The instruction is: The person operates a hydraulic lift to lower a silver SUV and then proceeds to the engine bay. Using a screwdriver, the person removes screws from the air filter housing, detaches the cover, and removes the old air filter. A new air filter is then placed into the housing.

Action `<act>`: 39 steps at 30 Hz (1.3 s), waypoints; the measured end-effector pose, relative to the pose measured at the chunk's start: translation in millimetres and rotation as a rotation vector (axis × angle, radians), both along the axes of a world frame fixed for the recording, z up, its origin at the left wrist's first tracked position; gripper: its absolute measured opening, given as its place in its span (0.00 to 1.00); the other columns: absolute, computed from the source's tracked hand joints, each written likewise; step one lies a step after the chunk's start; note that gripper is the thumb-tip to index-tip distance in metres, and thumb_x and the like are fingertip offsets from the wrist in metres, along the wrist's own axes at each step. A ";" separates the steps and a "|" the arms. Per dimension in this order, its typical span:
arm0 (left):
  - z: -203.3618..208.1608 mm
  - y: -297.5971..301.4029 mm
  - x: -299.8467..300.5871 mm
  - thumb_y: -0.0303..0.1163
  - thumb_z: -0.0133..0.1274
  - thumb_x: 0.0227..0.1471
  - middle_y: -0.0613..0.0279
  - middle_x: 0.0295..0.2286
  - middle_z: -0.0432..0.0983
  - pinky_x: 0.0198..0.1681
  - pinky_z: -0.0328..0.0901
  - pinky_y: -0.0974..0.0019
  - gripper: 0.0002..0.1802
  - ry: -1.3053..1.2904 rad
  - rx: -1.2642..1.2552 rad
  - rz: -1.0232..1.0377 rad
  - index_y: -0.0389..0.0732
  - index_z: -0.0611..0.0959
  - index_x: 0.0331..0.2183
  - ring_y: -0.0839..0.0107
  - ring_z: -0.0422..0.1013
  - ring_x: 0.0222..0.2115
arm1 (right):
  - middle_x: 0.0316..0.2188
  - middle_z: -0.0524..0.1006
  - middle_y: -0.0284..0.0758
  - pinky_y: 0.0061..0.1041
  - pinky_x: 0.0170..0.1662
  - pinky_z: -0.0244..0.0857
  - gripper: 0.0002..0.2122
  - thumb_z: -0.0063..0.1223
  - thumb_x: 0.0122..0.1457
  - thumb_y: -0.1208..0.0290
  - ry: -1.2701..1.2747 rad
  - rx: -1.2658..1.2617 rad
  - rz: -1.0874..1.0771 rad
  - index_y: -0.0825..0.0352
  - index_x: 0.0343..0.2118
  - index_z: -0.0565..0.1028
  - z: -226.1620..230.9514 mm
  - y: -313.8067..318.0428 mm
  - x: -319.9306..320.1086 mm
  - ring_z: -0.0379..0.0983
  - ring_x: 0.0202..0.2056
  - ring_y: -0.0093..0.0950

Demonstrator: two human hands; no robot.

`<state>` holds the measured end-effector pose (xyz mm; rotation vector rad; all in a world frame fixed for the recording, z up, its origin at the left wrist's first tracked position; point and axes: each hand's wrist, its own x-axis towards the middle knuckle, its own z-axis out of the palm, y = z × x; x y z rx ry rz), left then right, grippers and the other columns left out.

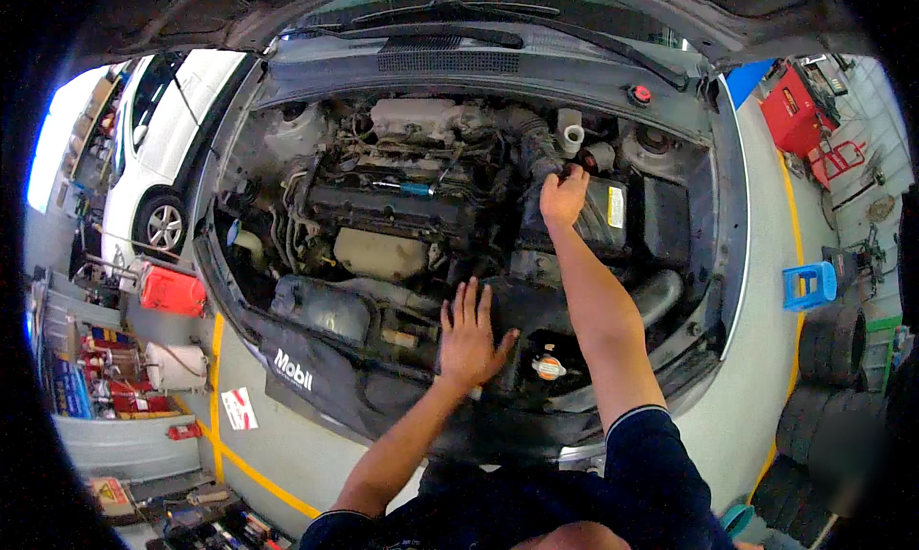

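Observation:
In an open engine bay, my left hand (469, 335) lies with fingers spread over the front panel, near the radiator side, and holds nothing. My right hand (563, 202) reaches to the back edge of the black air filter box (576, 226), beside the ribbed intake hose (529, 140). Its fingers are curled there, and what they grip, if anything, is hidden. Just behind that hand stands a pale fluid reservoir (571, 136) with its neck uncovered. A red cap (640, 94) sits on the cowl. A screwdriver with a blue handle (416, 188) rests across the engine top.
The raised hood (191, 14) hangs overhead. An orange-marked radiator cap (548, 366) is between my forearms. A white car (177, 119) stands at left, near a red box-shaped container (172, 291). At right are a blue stool (809, 286), stacked tires (831, 387) and a red cabinet (796, 110).

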<state>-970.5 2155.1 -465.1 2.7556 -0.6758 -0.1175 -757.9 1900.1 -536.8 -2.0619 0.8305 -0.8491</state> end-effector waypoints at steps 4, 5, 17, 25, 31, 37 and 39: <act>-2.7 -10.2 -9.6 0.56 0.55 0.58 0.50 0.70 0.45 0.70 0.43 0.37 0.50 -0.059 0.026 0.036 0.39 0.54 0.69 0.49 0.44 0.70 | 0.50 0.70 0.52 0.45 0.57 0.65 0.27 0.57 0.54 0.69 -0.069 0.134 0.310 0.72 0.57 0.68 0.9 -36.8 -37.4 0.69 0.53 0.53; -2.1 -7.5 -12.9 0.57 0.53 0.59 0.50 0.70 0.47 0.69 0.44 0.37 0.49 -0.102 0.018 0.035 0.40 0.55 0.69 0.49 0.45 0.70 | 0.50 0.70 0.52 0.44 0.57 0.65 0.28 0.59 0.54 0.70 -0.086 0.139 0.349 0.72 0.58 0.68 1.8 -38.7 -54.8 0.69 0.53 0.52; -9.9 -2.6 -28.1 0.59 0.48 0.63 0.52 0.68 0.51 0.70 0.47 0.41 0.43 -0.192 0.025 0.070 0.43 0.59 0.68 0.52 0.48 0.69 | 0.40 0.78 0.35 0.24 0.41 0.72 0.18 0.54 0.63 0.78 -0.271 0.479 0.647 0.70 0.57 0.71 87.4 -89.4 -341.7 0.75 0.39 0.23; -24.5 -2.6 -31.7 0.54 0.45 0.66 0.60 0.67 0.57 0.69 0.49 0.41 0.34 -0.176 -0.079 0.182 0.50 0.64 0.67 0.57 0.51 0.68 | 0.34 0.80 0.34 0.23 0.39 0.72 0.11 0.52 0.65 0.79 -0.007 0.523 0.454 0.74 0.49 0.75 75.4 -96.0 -583.5 0.77 0.35 0.22; -35.8 -32.0 -27.3 0.51 0.49 0.63 0.58 0.55 0.70 0.61 0.54 0.34 0.26 -0.296 -0.175 0.444 0.46 0.73 0.56 0.56 0.63 0.59 | 0.34 0.81 0.38 0.24 0.38 0.75 0.12 0.50 0.66 0.78 0.149 0.448 0.435 0.76 0.50 0.75 99.9 -131.4 -606.0 0.78 0.35 0.24; -23.3 -41.0 -19.2 0.51 0.52 0.61 0.57 0.57 0.68 0.63 0.54 0.36 0.28 -0.239 -0.167 0.521 0.45 0.74 0.57 0.56 0.61 0.61 | 0.33 0.80 0.34 0.23 0.39 0.70 0.11 0.52 0.67 0.74 0.020 0.297 0.684 0.73 0.48 0.76 151.0 -155.1 -434.1 0.75 0.34 0.22; -23.9 -40.0 -15.3 0.53 0.51 0.62 0.54 0.59 0.67 0.64 0.54 0.39 0.30 -0.204 -0.155 0.554 0.44 0.74 0.58 0.56 0.60 0.62 | 0.33 0.81 0.33 0.23 0.39 0.70 0.09 0.53 0.67 0.73 0.040 0.221 0.791 0.71 0.45 0.76 166.2 -156.1 -345.8 0.75 0.33 0.21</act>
